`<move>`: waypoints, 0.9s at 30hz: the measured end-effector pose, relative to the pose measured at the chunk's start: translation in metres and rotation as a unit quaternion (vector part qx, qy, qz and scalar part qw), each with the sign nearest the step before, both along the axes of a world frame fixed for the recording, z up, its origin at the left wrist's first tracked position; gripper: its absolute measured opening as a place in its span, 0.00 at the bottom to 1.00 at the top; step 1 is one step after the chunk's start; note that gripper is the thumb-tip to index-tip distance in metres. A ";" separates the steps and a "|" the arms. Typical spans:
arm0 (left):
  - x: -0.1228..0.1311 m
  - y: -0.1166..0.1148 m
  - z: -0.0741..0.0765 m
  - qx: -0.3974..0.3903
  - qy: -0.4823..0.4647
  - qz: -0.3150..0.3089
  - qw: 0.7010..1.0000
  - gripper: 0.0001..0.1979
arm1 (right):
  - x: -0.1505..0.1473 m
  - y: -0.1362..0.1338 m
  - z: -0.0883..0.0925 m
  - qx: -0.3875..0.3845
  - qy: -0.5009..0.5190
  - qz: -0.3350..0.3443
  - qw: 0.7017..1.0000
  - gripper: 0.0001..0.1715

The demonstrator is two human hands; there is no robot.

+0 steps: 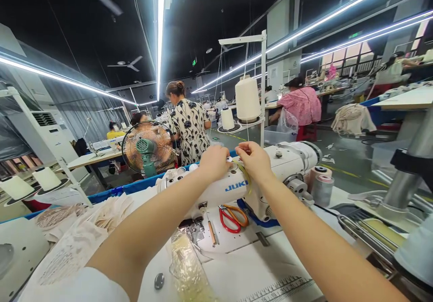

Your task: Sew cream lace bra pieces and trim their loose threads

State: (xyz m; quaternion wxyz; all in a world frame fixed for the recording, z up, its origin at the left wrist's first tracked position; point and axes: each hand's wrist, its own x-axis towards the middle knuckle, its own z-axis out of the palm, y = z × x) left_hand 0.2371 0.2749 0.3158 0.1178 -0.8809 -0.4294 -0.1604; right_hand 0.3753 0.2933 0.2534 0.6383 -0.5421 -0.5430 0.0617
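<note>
Both my hands are raised over the top of a white JUKI sewing machine (pixel 221 189). My left hand (pixel 215 161) has its fingers curled closed at the machine's top cover. Close beside it, my right hand (pixel 253 157) pinches thumb and forefinger together. A thin thread runs down from a large cream thread cone (pixel 248 98) towards the right hand. Whatever lies between the fingertips is too fine to make out. Beneath the machine arm lie red-handled scissors (pixel 230 220) and a small tool with a wooden handle (pixel 211 232).
A fan (pixel 149 148) stands behind the machine. Pale fabric pieces (pixel 77 243) are heaped at left. A clear plastic bag (pixel 189 266) and printed ruler (pixel 280 290) are on the table. Thread spools (pixel 322 189) stand at right. Other people (pixel 189 128) work farther back.
</note>
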 end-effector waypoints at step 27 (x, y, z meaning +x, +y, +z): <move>0.008 0.018 -0.007 -0.060 0.017 -0.013 0.998 0.14 | 0.001 -0.013 -0.005 0.014 0.004 0.008 1.000 0.14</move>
